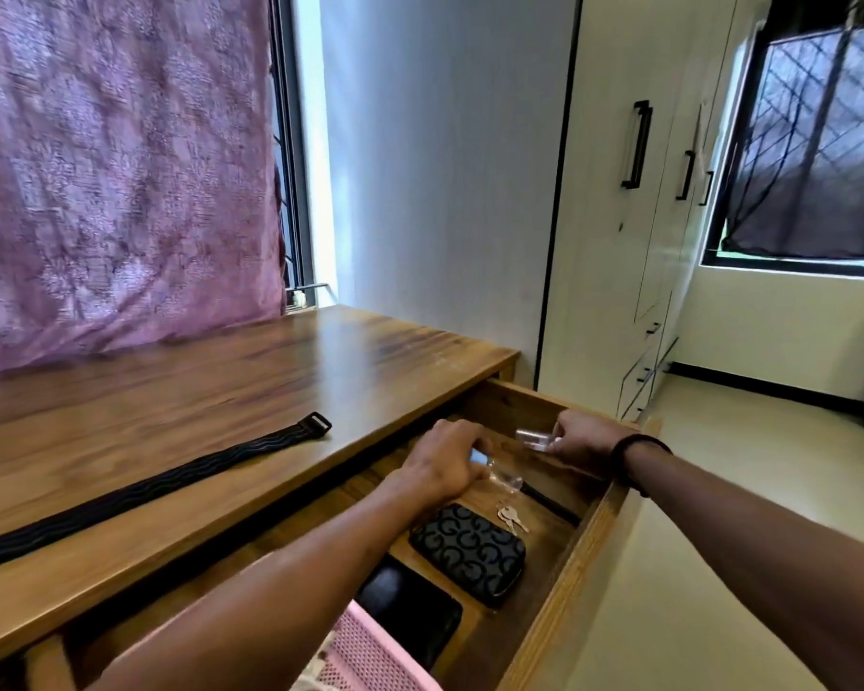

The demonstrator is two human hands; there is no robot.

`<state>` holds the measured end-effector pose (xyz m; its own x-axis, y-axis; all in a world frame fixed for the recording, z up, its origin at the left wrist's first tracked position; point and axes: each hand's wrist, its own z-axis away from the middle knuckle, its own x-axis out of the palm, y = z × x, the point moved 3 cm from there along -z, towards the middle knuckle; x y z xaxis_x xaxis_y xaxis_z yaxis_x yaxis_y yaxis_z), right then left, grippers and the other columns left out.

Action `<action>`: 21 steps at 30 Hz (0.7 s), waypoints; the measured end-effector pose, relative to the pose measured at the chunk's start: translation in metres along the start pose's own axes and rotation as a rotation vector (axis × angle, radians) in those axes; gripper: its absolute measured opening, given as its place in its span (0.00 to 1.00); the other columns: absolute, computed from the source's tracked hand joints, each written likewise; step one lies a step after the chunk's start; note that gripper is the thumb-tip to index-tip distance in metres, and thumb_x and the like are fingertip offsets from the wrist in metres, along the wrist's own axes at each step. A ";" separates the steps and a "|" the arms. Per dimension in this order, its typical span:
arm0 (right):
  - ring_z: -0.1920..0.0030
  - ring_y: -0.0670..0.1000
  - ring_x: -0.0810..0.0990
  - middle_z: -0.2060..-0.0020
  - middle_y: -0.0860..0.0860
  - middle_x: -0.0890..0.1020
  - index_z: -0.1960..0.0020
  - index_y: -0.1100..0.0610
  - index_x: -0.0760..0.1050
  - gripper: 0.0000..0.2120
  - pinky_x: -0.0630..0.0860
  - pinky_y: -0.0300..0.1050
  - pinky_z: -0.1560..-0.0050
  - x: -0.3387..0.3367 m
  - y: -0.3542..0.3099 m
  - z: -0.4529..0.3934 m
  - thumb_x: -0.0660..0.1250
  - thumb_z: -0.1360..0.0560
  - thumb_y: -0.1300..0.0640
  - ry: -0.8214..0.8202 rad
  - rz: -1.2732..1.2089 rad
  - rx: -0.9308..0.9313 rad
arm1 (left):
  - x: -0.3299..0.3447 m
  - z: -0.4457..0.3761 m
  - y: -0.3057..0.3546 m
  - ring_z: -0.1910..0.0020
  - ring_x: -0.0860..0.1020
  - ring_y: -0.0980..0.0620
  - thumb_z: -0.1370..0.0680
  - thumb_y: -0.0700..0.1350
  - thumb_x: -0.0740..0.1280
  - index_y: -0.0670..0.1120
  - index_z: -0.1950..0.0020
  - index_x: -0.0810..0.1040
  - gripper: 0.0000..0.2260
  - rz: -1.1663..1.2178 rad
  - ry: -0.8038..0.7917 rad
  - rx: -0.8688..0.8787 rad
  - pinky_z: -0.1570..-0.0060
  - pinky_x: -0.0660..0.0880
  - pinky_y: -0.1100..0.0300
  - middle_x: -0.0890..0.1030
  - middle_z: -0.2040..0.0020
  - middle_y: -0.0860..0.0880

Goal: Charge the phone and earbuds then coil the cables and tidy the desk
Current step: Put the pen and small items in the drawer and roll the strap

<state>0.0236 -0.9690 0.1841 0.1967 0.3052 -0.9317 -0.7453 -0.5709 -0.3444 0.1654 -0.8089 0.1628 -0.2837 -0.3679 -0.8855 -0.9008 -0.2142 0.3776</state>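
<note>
Drawer holds patterned pouch, keys; both hands inside.

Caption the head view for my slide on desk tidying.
Both hands, left hand and right hand, reach into the open desk drawer, each holding a small clear item, beside a wallet.

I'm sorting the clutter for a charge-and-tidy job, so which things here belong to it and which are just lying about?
Belongs to the job:
- clear item pinched by the right hand
- clear wrapper under the left hand, contents unclear
- open drawer
- desk

Just lying about:
- black strap on the desk
- patterned pouch
- keys
- curtain
- wardrobe
</note>
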 end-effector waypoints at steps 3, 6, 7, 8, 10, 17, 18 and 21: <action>0.51 0.51 0.80 0.49 0.52 0.81 0.43 0.53 0.76 0.10 0.73 0.42 0.60 0.008 0.001 -0.008 0.72 0.21 0.51 -0.012 0.091 0.015 | 0.014 -0.006 -0.016 0.42 0.77 0.50 0.24 0.48 0.74 0.54 0.44 0.79 0.09 -0.001 -0.066 -0.069 0.42 0.78 0.52 0.79 0.43 0.50; 0.49 0.53 0.81 0.47 0.52 0.80 0.45 0.51 0.74 0.11 0.80 0.48 0.49 0.012 -0.002 -0.012 0.73 0.22 0.50 0.031 0.120 0.014 | 0.016 -0.005 -0.026 0.43 0.78 0.50 0.22 0.46 0.72 0.52 0.42 0.80 0.10 -0.026 -0.103 -0.076 0.41 0.79 0.50 0.80 0.42 0.49; 0.49 0.54 0.81 0.47 0.52 0.80 0.46 0.51 0.73 0.11 0.81 0.51 0.47 0.013 -0.002 -0.011 0.72 0.22 0.50 0.043 0.121 0.018 | 0.015 -0.002 -0.026 0.43 0.78 0.50 0.22 0.46 0.71 0.52 0.41 0.79 0.10 -0.039 -0.110 -0.064 0.41 0.79 0.50 0.79 0.41 0.49; 0.48 0.54 0.80 0.47 0.52 0.79 0.46 0.51 0.73 0.11 0.81 0.53 0.45 0.013 -0.003 -0.008 0.72 0.22 0.50 0.048 0.132 0.021 | 0.012 0.001 -0.025 0.43 0.78 0.51 0.22 0.46 0.70 0.52 0.40 0.79 0.11 -0.060 -0.105 -0.048 0.41 0.79 0.50 0.79 0.41 0.49; 0.50 0.53 0.79 0.50 0.51 0.77 0.47 0.51 0.72 0.10 0.80 0.54 0.44 0.012 -0.009 -0.003 0.72 0.22 0.51 0.087 0.199 0.002 | -0.004 0.011 -0.017 0.41 0.78 0.50 0.21 0.46 0.69 0.50 0.38 0.79 0.12 -0.110 -0.044 0.024 0.40 0.79 0.50 0.80 0.40 0.48; 0.52 0.51 0.82 0.51 0.50 0.84 0.45 0.53 0.79 0.05 0.81 0.50 0.49 0.004 -0.115 0.016 0.68 0.21 0.55 0.297 -0.005 -0.522 | -0.105 0.079 -0.022 0.42 0.74 0.47 0.20 0.54 0.66 0.51 0.42 0.81 0.11 -0.316 0.463 0.095 0.47 0.74 0.50 0.80 0.46 0.49; 0.51 0.50 0.83 0.50 0.50 0.84 0.44 0.54 0.80 0.06 0.82 0.50 0.47 0.005 -0.139 0.024 0.68 0.20 0.56 0.271 -0.098 -0.605 | -0.117 0.085 -0.038 0.39 0.73 0.46 0.21 0.56 0.67 0.51 0.40 0.81 0.13 -0.332 0.496 -0.039 0.44 0.73 0.50 0.80 0.43 0.48; 0.48 0.52 0.85 0.46 0.53 0.86 0.40 0.56 0.82 0.10 0.79 0.47 0.43 0.021 -0.211 0.044 0.67 0.19 0.56 0.237 -0.179 -0.737 | -0.137 0.106 -0.096 0.34 0.71 0.41 0.22 0.63 0.66 0.51 0.36 0.80 0.21 -0.330 0.380 -0.410 0.38 0.72 0.47 0.78 0.35 0.46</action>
<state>0.1567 -0.8091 0.2423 0.4659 0.3173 -0.8260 -0.0920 -0.9111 -0.4019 0.2565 -0.6422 0.2195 0.1907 -0.5017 -0.8438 -0.7005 -0.6717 0.2411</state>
